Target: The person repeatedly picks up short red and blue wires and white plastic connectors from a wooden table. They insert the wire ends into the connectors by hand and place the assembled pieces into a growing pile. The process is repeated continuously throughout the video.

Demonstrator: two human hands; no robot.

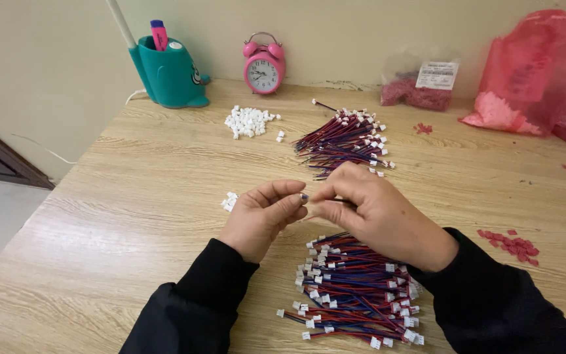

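Observation:
My left hand [263, 213] and my right hand [375, 210] meet above the wooden table [132, 216], fingertips pinched together on a small wire end with a connector [304, 196]. Most of that wire is hidden by my right hand. Below my hands lies a pile of red and blue wires with white connectors [355, 292]. A second pile of the same wires [345, 141] lies farther back. A heap of loose white connectors [249, 121] sits behind to the left, and a few more white connectors [230, 200] lie just left of my left hand.
A teal pen holder [168, 75] and a pink alarm clock [264, 65] stand at the back by the wall. Pink plastic bags [532, 72] and a clear bag of red parts [420, 85] lie back right. Small red parts [512, 244] are scattered at the right.

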